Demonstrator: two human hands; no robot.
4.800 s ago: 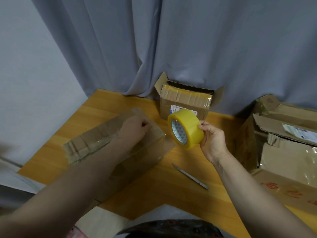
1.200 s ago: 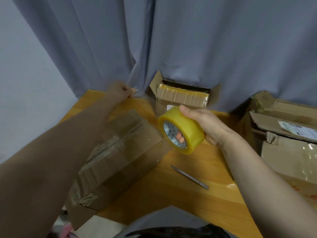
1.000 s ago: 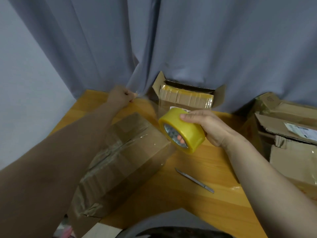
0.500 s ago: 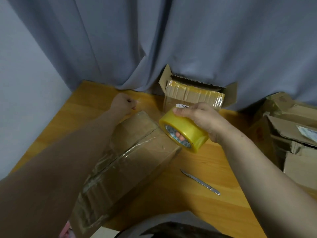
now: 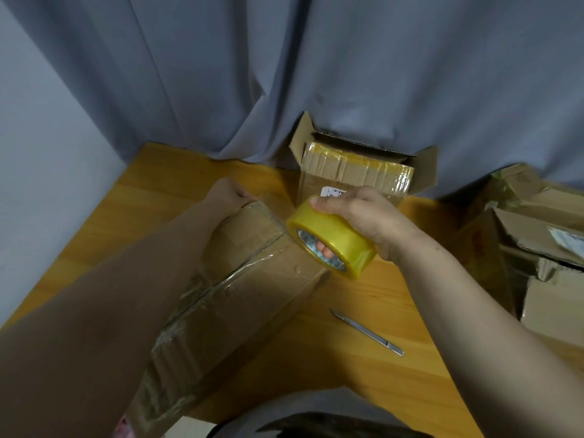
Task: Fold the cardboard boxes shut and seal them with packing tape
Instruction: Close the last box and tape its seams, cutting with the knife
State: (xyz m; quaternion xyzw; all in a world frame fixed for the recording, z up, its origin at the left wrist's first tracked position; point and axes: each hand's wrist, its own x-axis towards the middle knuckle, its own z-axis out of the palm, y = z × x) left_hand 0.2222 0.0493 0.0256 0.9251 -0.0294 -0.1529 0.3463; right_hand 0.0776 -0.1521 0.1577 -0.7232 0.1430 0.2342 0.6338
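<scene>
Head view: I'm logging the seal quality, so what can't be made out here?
All in the head view:
- Long brown cardboard box: near end hidden under the left forearm and cut by the bottom edge.
- White paper label on the open back box: print too small, partly behind the right hand.
- Crumpled brown boxes: cut off by the right edge.

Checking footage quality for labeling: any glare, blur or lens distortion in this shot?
Head view: dim, even light; glare streaks on the clear tape along the closed box; the left forearm looms large and dark near the wide lens; tape roll and knife look sharp.
</scene>
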